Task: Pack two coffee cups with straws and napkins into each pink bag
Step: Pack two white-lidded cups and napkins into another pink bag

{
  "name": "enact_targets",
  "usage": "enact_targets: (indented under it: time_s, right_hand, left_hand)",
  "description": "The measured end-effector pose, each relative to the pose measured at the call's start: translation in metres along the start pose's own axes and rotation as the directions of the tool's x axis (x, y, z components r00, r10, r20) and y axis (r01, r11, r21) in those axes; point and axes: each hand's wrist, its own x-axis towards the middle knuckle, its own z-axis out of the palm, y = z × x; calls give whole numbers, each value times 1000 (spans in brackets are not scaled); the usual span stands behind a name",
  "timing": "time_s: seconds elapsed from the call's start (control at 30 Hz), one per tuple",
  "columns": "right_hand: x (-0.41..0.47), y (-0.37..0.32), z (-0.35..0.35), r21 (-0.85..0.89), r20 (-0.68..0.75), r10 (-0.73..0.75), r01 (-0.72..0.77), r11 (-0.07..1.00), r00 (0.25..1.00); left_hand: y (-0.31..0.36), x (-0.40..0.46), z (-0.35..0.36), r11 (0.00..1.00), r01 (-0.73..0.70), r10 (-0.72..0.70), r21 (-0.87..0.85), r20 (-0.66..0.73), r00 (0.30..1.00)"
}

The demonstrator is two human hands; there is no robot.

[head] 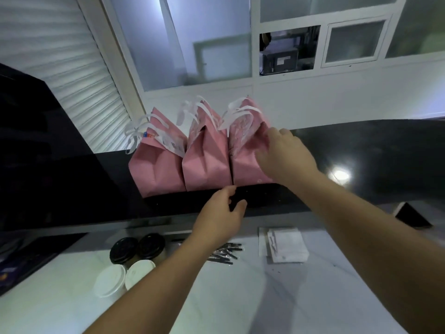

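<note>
A raised black counter [72, 184] runs across the view, and below it lies a white marble worktop [228, 297]. Three pink bags stand in a row on the black counter, touching side by side: the left pink bag [154, 172], the middle pink bag [207, 165] and the right pink bag [245, 165], each with white handles at the top. The right hand [284, 155] lies against the right pink bag's side with its fingers spread over the paper. The left hand [221, 213] hovers just below the gap between the middle and right bags, thumb and fingers slightly apart, gripping nothing that shows. On the worktop stand two black-lidded cups [137, 249] and two white-lidded cups [122, 278] close together, with a napkin stack [286, 247] and wrapped straws [226, 254] nearby.
</note>
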Motion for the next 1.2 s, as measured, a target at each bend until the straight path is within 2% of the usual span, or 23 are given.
enact_targets:
  time_s: [0.1, 0.2, 0.27, 0.37, 0.53, 0.7, 0.87, 1.03, 1.2]
  right_hand:
    - [-58, 14, 13, 82, 115, 0, -10, 997, 993]
    - [-121, 36, 36, 27, 271, 64, -74, 997, 960]
    - [-163, 53, 50, -67, 334, 115, -98, 993, 936]
    - [-225, 76, 58, -187, 363, 228, -169, 968, 903]
    - [-317, 91, 51, -297, 283, 447, -365, 882, 849]
    - [-400, 74, 35, -355, 149, 646, -569, 741, 748]
    - [-477, 53, 6, -322, 46, 782, -731, 601, 622]
    - [-561, 37, -36, -288, -112, 866, -850, 442, 488]
    - [-651, 32, -83, -218, -259, 905, -933, 286, 338]
  left_hand:
    - [2, -21, 8, 990, -7, 16, 138, -61, 998]
    - [-6, -43, 27, 952, -22, 36, 304, -39, 999]
    - [-15, -59, 42, 914, -50, 43, 403, 27, 999]
    - [-26, -87, 66, 873, -149, 61, 465, 199, 978]
    - [-27, -127, 103, 802, -381, 180, 460, 423, 888]
    - [-16, -178, 128, 721, -596, 330, 352, 583, 743]
    - [12, -236, 151, 605, -766, 475, 216, 674, 565]
    - [56, -300, 173, 453, -888, 603, 76, 708, 368]
    - [107, -381, 194, 328, -941, 703, -79, 685, 188]
